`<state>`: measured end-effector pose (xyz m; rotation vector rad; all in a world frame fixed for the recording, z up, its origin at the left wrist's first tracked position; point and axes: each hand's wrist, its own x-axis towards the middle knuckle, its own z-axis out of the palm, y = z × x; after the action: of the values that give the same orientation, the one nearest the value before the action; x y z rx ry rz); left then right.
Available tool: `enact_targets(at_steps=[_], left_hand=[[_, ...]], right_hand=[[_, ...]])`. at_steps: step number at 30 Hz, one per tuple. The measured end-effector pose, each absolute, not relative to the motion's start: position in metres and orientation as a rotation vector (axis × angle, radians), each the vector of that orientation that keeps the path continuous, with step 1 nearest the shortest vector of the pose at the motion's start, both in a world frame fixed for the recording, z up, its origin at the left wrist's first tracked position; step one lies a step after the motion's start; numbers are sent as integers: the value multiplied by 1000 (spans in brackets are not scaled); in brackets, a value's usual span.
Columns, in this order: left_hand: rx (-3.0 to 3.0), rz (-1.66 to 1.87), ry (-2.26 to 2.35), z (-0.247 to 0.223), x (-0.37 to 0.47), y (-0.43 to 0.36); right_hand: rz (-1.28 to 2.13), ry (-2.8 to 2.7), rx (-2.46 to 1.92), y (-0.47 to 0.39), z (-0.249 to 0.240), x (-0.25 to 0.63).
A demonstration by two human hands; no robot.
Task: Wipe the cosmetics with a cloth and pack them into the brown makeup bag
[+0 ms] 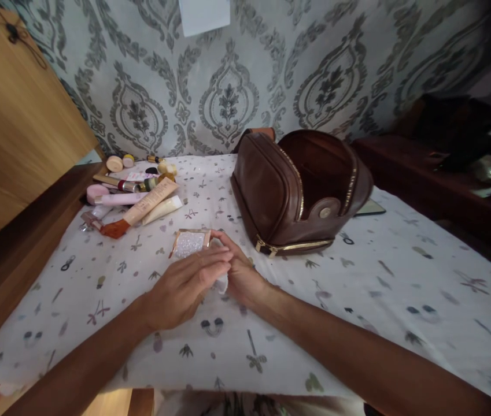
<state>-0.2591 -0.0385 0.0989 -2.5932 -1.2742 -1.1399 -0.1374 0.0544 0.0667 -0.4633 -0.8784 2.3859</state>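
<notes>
A small glittery silver case with a gold edge (188, 244) lies on the patterned white cloth (358, 289) near the middle. My right hand (239, 271) grips its right end, fingers curled around it. My left hand (184, 289) lies flat across the right hand, fingers stretched out, and seems to press a bit of white tissue (221, 283) below them. An open brown leather pouch with a gold zipper (299, 190) stands just to the right of the hands.
Several cosmetics lie heaped at the far left: tubes (150, 202), a brush (113, 228), small round jars (115, 163). A wooden panel (11, 115) stands at the left. A dark flat item (370, 208) peeks from behind the pouch. Dark furniture fills the right.
</notes>
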Motion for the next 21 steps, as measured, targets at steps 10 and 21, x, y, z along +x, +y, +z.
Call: enact_targets(at_steps=[10,21], left_hand=[[-1570,-1421,-2234,104,-283,-36],[-1634,-2176,-2626,101,-291,-25]], right_hand=[[2408,-812,-354,64,68,-139],[2286,-965,-412,59,75,-137]])
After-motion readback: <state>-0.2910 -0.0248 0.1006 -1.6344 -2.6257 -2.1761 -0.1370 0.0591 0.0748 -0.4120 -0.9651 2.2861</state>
